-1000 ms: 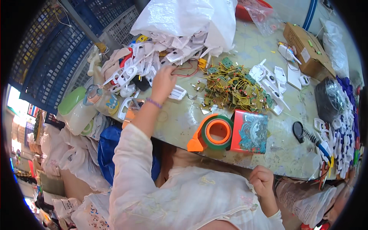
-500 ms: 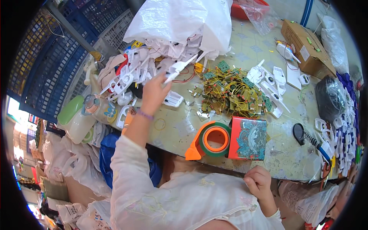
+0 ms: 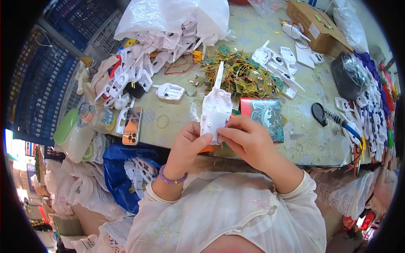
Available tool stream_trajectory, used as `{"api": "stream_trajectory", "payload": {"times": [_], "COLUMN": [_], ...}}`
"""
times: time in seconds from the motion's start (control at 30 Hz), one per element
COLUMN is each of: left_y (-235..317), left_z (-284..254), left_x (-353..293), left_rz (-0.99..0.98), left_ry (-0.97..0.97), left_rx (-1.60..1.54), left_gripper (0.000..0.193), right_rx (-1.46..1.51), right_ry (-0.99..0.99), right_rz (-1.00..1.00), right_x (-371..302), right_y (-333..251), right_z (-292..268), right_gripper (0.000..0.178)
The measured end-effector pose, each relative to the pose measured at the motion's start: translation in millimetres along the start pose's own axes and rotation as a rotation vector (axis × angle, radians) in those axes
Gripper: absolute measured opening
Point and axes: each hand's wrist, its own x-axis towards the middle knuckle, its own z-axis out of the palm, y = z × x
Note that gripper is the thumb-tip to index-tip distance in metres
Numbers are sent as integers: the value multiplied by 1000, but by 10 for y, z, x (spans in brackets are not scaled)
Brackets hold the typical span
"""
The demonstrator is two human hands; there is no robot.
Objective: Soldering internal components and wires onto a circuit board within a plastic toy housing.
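In front of my body, above the table's near edge, I hold a white plastic housing half (image 3: 216, 110) with a long narrow stem pointing away from me. Its hollow inner side, with small ribs and posts, faces up. My left hand (image 3: 185, 147) grips its lower left edge, thumb lying on the near end. The fingers of my right hand (image 3: 249, 137) are pinched at its lower right edge; whether something small sits between them I cannot make out. Beyond the stem lies a heap of small green circuit boards with yellow wires (image 3: 249, 78).
White plastic parts (image 3: 162, 57) spill from a large white bag (image 3: 168, 19) at far left. One white shell (image 3: 170, 91) lies apart, near a phone (image 3: 133, 125). A red and teal box (image 3: 263, 118) is right of my hands, with a soldering iron holder (image 3: 319, 114) farther right.
My left hand has come back from the far left pile with the white housing half. My right hand has risen from the table's near edge and joined it. The view has shifted too.
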Motion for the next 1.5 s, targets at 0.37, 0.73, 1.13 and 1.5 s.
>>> {"api": "stream_trajectory", "payload": {"times": [0.37, 0.73, 1.13, 1.5], "left_y": [176, -4, 165, 330], "left_z": [264, 206, 133, 45], "left_x": [34, 335, 326, 446], "left_rz": [364, 553, 603, 587], "left_ry": [124, -142, -235, -312], "left_rx": [1401, 1414, 1230, 1068], "left_gripper": [64, 49, 63, 52], "right_rx": [-106, -23, -544, 301], "right_ry": [74, 31, -143, 175], "right_rz": [82, 166, 496, 841], "right_x": [-164, -34, 5, 42], "right_y": [191, 255, 1701, 1721], "right_z": [48, -317, -879, -1283], "right_gripper": [14, 13, 51, 30]}}
